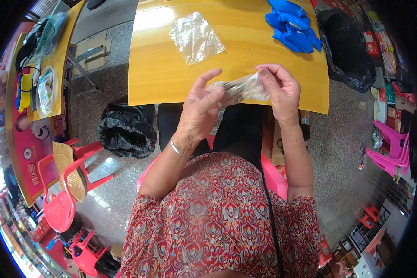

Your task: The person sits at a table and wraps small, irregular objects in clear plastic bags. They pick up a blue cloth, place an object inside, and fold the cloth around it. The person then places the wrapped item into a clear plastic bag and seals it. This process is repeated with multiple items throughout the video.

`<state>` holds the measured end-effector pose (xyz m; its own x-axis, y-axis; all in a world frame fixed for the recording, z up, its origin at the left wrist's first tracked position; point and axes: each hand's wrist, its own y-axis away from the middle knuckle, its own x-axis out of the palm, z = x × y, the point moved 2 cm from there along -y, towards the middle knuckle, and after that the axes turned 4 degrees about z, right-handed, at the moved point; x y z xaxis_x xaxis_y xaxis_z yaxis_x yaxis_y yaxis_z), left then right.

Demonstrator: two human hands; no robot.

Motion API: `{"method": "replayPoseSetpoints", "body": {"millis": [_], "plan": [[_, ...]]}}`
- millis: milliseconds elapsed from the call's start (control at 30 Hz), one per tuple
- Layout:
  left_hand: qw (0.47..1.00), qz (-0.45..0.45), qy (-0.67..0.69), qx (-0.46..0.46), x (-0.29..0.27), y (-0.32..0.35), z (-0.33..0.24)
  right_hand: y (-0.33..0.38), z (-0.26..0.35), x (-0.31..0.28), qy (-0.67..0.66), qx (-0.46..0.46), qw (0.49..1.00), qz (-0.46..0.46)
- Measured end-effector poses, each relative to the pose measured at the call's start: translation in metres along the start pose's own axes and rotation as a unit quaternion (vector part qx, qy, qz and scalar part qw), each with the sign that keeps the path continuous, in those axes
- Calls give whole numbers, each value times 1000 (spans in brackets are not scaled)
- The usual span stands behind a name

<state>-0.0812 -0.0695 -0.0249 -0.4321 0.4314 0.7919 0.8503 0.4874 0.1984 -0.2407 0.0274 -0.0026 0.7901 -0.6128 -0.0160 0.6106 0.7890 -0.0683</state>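
Over the near edge of the yellow table (157, 74), a small clear plastic bag (240, 91) with something brownish inside is stretched between my two hands. My left hand (200, 103) supports its left end, the thumb pressed on the plastic and the index finger raised away. At the other end, my right hand (283, 95) pinches the bag's gathered plastic between thumb and fingers. What the contents are, I cannot make out. Farther back on the tabletop lies a flat, crumpled clear plastic bag (197, 38), apart from both hands.
Blue plastic packaging (294, 28) lies at the table's far right. A large black bag (350, 51) hangs by the right edge; another black bag (127, 132) stands on the floor at left. Red chairs (60, 211) are at left, magenta stools (396, 146) at right.
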Motion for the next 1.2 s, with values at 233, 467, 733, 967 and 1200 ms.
{"method": "replayPoseSetpoints", "body": {"millis": [233, 467, 733, 967, 1200], "plan": [[986, -14, 92, -140, -3, 1, 17, 3, 6, 11, -49, -21, 998, 44], [995, -54, 82, 21, 6, 3, -6, 23, -17, 21, -119, 86, 985, 93], [977, -159, 48, 133, -30, -8, -3, 6, -8, 14, 232, -142, 962, 23], [970, -210, 38, 114, -31, -5, -4, -6, -22, 11, 94, -38, 994, 36], [973, -197, 41, 114, -44, -6, -8, -31, -5, 0, 80, 32, 993, 84]]}}
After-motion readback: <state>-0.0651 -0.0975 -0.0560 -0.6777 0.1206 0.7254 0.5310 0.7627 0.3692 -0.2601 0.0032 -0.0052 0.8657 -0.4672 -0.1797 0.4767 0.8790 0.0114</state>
